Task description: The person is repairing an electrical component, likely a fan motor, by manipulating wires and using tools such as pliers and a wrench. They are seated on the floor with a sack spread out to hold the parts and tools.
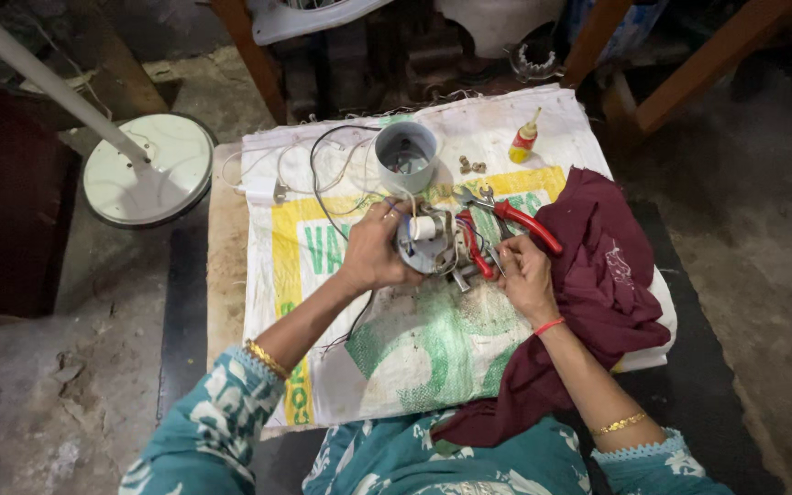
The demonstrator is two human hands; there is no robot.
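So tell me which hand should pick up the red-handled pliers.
Right, probably. The right hand rests beside the red-handled pliers, its fingers close to the handles. The left hand is gripping the small metal motor part on the woven sack, so it seems occupied.

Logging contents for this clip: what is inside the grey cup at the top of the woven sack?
Inside the grey cup, thin wires and small dark bits show near the bottom; they are too small to identify. The near wall hides part of the floor. Both hands are lower down, on a metal motor part.
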